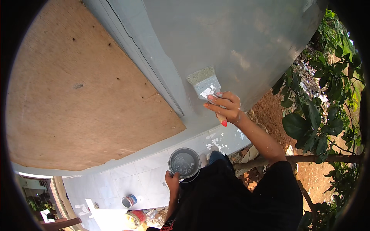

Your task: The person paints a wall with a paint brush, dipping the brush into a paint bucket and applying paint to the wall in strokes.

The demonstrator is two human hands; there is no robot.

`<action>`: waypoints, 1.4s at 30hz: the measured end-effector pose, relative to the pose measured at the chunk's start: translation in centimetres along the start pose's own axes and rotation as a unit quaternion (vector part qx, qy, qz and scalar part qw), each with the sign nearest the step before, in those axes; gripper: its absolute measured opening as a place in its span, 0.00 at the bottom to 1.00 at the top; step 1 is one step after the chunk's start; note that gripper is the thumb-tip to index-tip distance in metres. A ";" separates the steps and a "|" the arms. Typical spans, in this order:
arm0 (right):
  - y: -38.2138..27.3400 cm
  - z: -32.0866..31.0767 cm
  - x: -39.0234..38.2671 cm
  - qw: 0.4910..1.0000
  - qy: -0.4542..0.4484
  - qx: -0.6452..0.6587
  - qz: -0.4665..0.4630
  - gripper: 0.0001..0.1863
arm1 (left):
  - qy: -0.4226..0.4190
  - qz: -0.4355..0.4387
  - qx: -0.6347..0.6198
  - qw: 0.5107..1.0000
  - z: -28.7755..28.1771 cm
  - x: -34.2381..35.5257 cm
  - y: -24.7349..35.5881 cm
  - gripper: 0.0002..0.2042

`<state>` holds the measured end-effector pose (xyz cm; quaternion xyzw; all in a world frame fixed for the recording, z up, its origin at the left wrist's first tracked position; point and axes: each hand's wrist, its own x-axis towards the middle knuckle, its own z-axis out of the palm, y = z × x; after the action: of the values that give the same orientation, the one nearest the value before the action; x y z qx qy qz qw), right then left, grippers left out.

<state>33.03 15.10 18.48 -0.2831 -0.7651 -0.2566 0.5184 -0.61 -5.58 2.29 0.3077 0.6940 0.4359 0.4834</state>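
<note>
My right hand (227,106) is closed around the handle of a wide paintbrush (207,85). Pale bristles point up and left, at or very near the grey painted wall (192,34); whether they touch it I cannot tell. White paint smears the brush's metal band, and specks of it dot my fingers and forearm. Low in front of me, my left hand (172,182) grips the rim of a round bucket (184,162). Grey paint lies inside that bucket, with paler patches on its surface.
A large brown wooden board (84,88) covers the wall at left. White floor tiles (142,169) carry paint splashes, a small paint can (129,201) and a red bucket (135,218). At right are a branch (308,158), leafy plants (308,119) and bare soil (269,119).
</note>
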 end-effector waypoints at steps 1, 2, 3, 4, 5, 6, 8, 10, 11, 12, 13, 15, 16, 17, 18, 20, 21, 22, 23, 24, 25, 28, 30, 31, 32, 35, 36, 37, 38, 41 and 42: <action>-0.3 1.5 -3.3 1.000 -0.015 0.000 0.020 0.15 | -0.001 -0.003 0.001 1.000 0.0 -0.1 0.3 0.09; -1.1 2.6 -6.5 0.998 -0.050 0.010 0.036 0.15 | 0.001 -0.006 0.001 1.000 -0.1 -0.2 0.4 0.08; -2.0 3.3 -9.5 0.995 -0.083 0.021 0.051 0.15 | 0.005 -0.004 0.000 1.000 -0.2 -0.1 0.3 0.08; -2.5 4.0 -12.1 0.995 -0.080 0.025 0.049 0.15 | 0.010 -0.011 0.003 1.000 -0.4 -0.1 0.0 0.06; -3.2 4.3 -14.5 0.990 -0.122 0.026 0.060 0.15 | 0.014 -0.020 0.008 1.000 -0.8 -0.2 -0.2 0.04; -3.7 4.6 -16.3 0.983 -0.165 0.028 0.070 0.15 | 0.019 -0.020 0.008 1.000 -0.9 -0.3 -0.1 0.04; -4.3 4.6 -18.2 0.974 -0.205 0.055 0.086 0.15 | 0.030 -0.016 -0.016 0.999 -0.9 -0.5 0.1 0.07; -4.7 4.5 -20.4 0.948 -0.275 0.108 0.114 0.14 | 0.024 -0.011 -0.008 1.000 -1.0 -0.6 0.1 0.07; -4.7 4.5 -21.5 0.949 -0.273 0.103 0.117 0.14 | 0.019 -0.008 -0.003 1.000 -1.0 -0.5 0.3 0.07; -4.7 4.4 -21.7 0.934 -0.314 0.117 0.126 0.14 | 0.016 -0.005 -0.001 1.000 -1.0 -0.4 0.3 0.07; -4.7 4.2 -22.0 0.916 -0.355 0.131 0.134 0.14 | 0.015 -0.005 0.001 1.000 -1.0 -0.4 0.3 0.06; -3.6 4.6 -21.1 0.915 -0.351 0.132 0.146 0.14 | 0.012 -0.005 0.002 1.000 -0.9 -0.3 0.3 0.06; -2.8 4.7 -19.6 0.914 -0.349 0.137 0.154 0.13 | 0.012 -0.005 0.003 1.000 -0.8 -0.3 0.4 0.06; -2.0 4.6 -17.7 0.914 -0.350 0.136 0.156 0.13 | 0.012 -0.006 0.005 1.000 -0.7 -0.4 0.3 0.07; -0.9 4.4 -15.2 0.914 -0.348 0.154 0.143 0.14 | 0.010 -0.005 0.005 1.000 -0.7 -0.3 0.2 0.07; 0.5 3.4 -9.6 0.917 -0.336 0.177 0.120 0.14 | 0.004 -0.003 0.004 1.000 -0.6 -0.1 -0.5 0.07; 0.7 2.5 -6.5 0.920 -0.328 0.184 0.111 0.14 | 0.004 -0.005 0.004 1.000 -0.7 -0.1 -0.8 0.07; 0.8 1.1 -3.4 0.921 -0.326 0.183 0.107 0.14 | 0.003 -0.003 -0.001 1.000 -0.7 -0.1 -1.0 0.07; 1.1 -0.3 -0.6 0.923 -0.323 0.179 0.104 0.14 | -0.001 -0.001 -0.007 1.000 -0.6 0.0 -1.0 0.08; 1.5 -1.3 1.5 0.939 -0.284 0.171 0.084 0.13 | -0.005 -0.002 -0.007 1.000 -0.4 0.0 -1.1 0.08; 1.8 -2.3 3.4 0.953 -0.245 0.165 0.063 0.13 | -0.007 0.004 -0.006 1.000 -0.3 0.0 -1.2 0.08; 1.4 -5.6 10.2 0.971 -0.200 0.130 0.033 0.14 | -0.006 0.009 -0.006 1.000 -0.5 0.0 -1.4 0.08; 1.3 -7.1 13.1 0.993 -0.089 0.073 -0.017 0.14 | -0.010 0.010 -0.007 1.000 -0.4 -0.1 -1.4 0.09; 1.3 -6.9 13.6 0.993 -0.090 0.072 -0.017 0.14 | -0.010 0.009 -0.009 1.000 -0.4 -0.1 -1.4 0.09; 1.2 -6.5 14.1 0.998 -0.028 0.029 -0.051 0.13 | -0.008 0.007 -0.011 1.000 -0.3 -0.2 -1.3 0.09; 0.9 -4.2 11.2 0.998 0.033 -0.009 -0.047 0.13 | -0.007 0.007 -0.005 1.000 -0.4 -0.2 -1.4 0.09; 0.8 -2.7 8.6 0.999 0.031 -0.006 -0.009 0.13 | -0.007 0.007 -0.007 1.000 -0.4 -0.2 -1.3 0.09; 0.8 -1.4 5.0 1.000 0.016 -0.020 0.001 0.13 | -0.011 0.007 -0.009 1.000 -0.3 -0.2 -1.2 0.08; 0.8 -0.1 0.5 0.999 0.001 -0.031 0.013 0.13 | -0.011 0.005 -0.010 1.000 -0.4 -0.3 -1.2 0.08; -1.4 2.2 -10.4 0.992 -0.115 0.015 0.053 0.15 | 0.009 0.002 -0.019 1.000 -1.0 -0.4 -1.4 0.07; -2.4 2.5 -13.2 0.982 -0.167 0.042 0.072 0.15 | 0.014 0.003 -0.021 1.000 -1.1 -0.5 -1.3 0.07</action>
<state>33.71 12.88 5.05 -0.3545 -0.8285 -0.1351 0.4118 -1.51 -6.89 1.44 0.2938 0.6905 0.4562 0.4783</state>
